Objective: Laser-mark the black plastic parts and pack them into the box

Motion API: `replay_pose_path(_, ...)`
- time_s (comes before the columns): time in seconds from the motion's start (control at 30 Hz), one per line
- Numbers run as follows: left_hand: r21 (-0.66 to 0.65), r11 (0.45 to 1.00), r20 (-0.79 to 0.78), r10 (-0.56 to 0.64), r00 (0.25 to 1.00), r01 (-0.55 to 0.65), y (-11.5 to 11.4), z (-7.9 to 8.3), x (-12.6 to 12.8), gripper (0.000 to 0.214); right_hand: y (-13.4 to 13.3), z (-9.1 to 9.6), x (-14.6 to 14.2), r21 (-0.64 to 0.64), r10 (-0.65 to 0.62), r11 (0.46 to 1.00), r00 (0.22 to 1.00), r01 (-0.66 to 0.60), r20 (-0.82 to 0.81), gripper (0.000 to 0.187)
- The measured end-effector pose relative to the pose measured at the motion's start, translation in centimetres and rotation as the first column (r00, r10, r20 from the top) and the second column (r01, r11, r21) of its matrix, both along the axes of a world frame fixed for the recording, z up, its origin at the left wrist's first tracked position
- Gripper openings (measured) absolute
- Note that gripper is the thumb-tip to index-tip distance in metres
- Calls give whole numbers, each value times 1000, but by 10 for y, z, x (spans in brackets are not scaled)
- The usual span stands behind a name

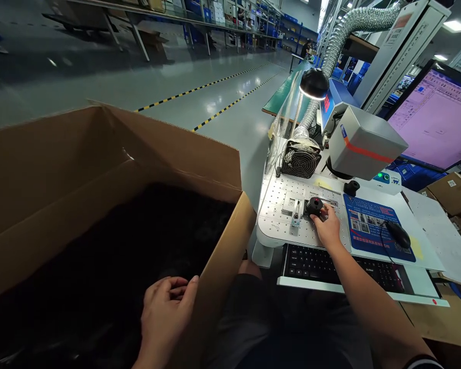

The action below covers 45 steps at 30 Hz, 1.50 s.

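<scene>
My right hand (328,227) reaches onto the perforated white work plate (276,205) under the grey laser head (364,144). Its fingers pinch a small round black part (314,206) that sits against a metal fixture (295,210). My left hand (165,310) is inside the big open cardboard box (100,169), at its near right wall. Its fingers are curled inward over the dark black contents (111,261); what they hold, if anything, is hidden.
A black keyboard (330,266) sits on a tray below the plate. A black mouse (398,234) lies on a blue pad (372,225). A fan (300,161) with a silver hose and a lamp stand behind. A monitor (438,118) is at right, cardboard boxes beyond it.
</scene>
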<state>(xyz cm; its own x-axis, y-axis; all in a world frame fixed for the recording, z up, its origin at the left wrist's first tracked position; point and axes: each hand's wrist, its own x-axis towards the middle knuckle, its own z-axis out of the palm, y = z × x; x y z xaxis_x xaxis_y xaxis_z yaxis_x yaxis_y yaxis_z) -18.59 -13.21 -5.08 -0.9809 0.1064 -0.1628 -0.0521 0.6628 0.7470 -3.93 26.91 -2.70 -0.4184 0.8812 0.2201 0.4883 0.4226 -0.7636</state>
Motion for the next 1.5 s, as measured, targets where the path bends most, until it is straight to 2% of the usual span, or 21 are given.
replay_pose_path(0.13, -17, 1000, 16, -12, 1000, 13, 2, 5, 0, 50, 0, -3, -2, -9, -6, 1000, 1000, 6, 6, 62)
replay_pose_path(0.33, -62, 997, -12, -37, 999, 36, 4, 12, 1, 44, 2, 8, 11, -70, 52, 996, 999, -52, -2, 75)
replay_pose_path(0.43, -73, 997, -38, -24, 999, 22, 5, 10, 2, 41, -10, 14, 42, -45, 28, 999, 999, -29, -34, 69)
replay_pose_path(0.53, -75, 997, -40, 4, 999, -7, 6, 6, 3, 41, -38, 13, 88, 47, 72, 997, 991, -67, -116, 55)
replay_pose_path(0.67, -98, 995, -36, 15, 999, -18, 7, 3, 4, 40, -86, -7, 145, 89, 164, 984, 978, -154, -127, 45)
replay_pose_path(0.77, -127, 992, -45, 9, 999, -15, 8, 3, 4, 39, -111, -27, 164, 75, 199, 978, 977, -194, -71, 47)
replay_pose_path(0.9, -145, 989, -51, -12, 999, 5, 9, 6, 4, 38, -122, -43, 169, 112, 234, 967, 972, -231, -19, 50)
replay_pose_path(1.1, -157, 988, -58, 1, 998, -10, 10, 6, 5, 36, -117, -48, 168, 137, 249, 960, 968, -246, -3, 52)
replay_pose_path(1.33, -162, 986, -48, 36, 998, -43, 7, -4, -1, 39, -110, -42, 169, 166, 218, 963, 976, -211, -21, 50)
replay_pose_path(1.5, -151, 988, -3, 16, 1000, -16, 7, 1, -1, 40, -99, -32, 159, 196, 182, 965, 982, -171, -41, 44)
